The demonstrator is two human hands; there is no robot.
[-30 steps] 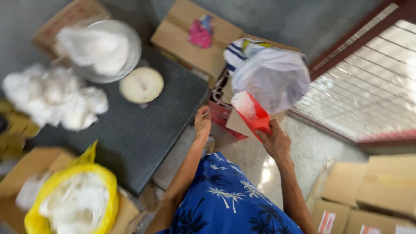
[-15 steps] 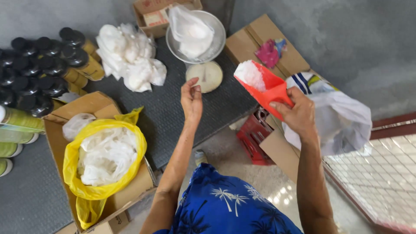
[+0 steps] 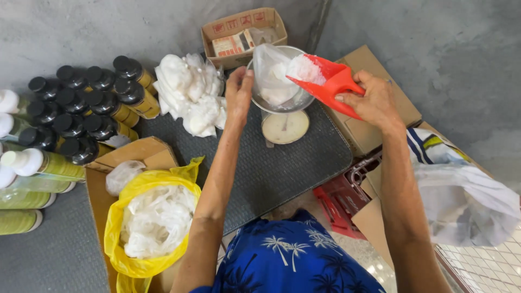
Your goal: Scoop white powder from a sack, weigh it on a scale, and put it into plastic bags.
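My right hand grips a red plastic scoop loaded with white powder; its tip reaches over the mouth of a clear plastic bag. That bag sits in the metal pan of a small dial scale on a dark mat. My left hand pinches the bag's left edge and holds it open. White powder lies in the bag's bottom.
A pile of filled white bags lies left of the scale. Dark-capped bottles stand at far left. A yellow bag of plastic bags sits in a cardboard box. Other boxes, a red crate and a large white sack are at right.
My right hand carried the scoop from the sack on the right up to the bag on the scale. My left hand rose and took hold of the bag's edge.
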